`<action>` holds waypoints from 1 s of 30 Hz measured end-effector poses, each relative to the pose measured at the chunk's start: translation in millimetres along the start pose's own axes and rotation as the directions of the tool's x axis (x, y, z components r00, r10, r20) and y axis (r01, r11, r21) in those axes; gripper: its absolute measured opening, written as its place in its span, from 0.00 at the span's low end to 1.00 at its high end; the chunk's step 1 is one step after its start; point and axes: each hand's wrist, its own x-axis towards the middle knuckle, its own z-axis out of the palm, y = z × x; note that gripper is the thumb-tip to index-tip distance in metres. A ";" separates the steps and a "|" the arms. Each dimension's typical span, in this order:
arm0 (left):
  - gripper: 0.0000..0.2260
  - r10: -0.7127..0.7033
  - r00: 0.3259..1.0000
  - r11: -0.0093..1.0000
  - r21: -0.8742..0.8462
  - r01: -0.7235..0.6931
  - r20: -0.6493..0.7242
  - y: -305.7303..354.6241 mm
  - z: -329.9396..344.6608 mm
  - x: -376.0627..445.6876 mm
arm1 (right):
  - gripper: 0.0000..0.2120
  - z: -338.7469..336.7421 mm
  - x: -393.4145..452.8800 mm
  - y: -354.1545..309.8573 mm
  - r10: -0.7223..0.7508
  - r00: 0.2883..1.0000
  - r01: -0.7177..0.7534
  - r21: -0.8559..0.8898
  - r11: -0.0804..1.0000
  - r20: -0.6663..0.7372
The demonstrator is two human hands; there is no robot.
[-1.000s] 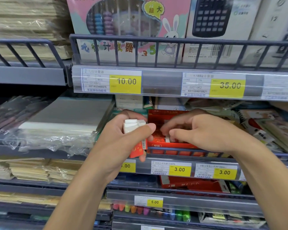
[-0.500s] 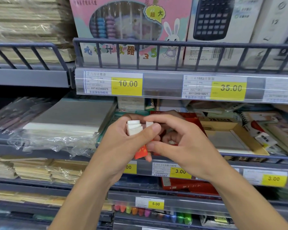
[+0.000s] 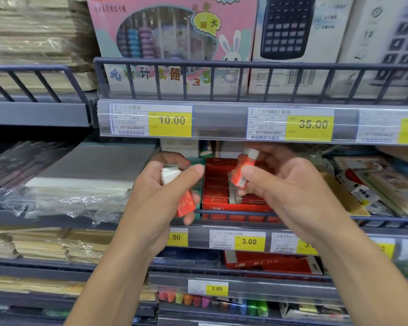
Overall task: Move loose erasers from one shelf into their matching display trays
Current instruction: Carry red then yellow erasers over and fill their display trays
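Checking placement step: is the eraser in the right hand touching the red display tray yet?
Apart. The head view shows the right hand pinching the eraser raised above the red display tray, with the tray's inside visible beneath its lower end.

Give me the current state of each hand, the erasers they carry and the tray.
left hand: grip closed round a stack of erasers
stack of erasers: white ends up, red sleeves down, off the shelf
right hand: pinches one eraser
red-sleeved eraser: tilted, held above the tray, not yet placed
red display tray: open-topped on the shelf, rows partly filled, a gap near the front
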 end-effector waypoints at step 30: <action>0.09 -0.057 0.998 0.995 0.088 0.055 0.023 -4.1 3.0 4.3 | 0.22 -36.9 8.8 -31.8 0.430 0.866 0.042 -0.895 0.443 0.254</action>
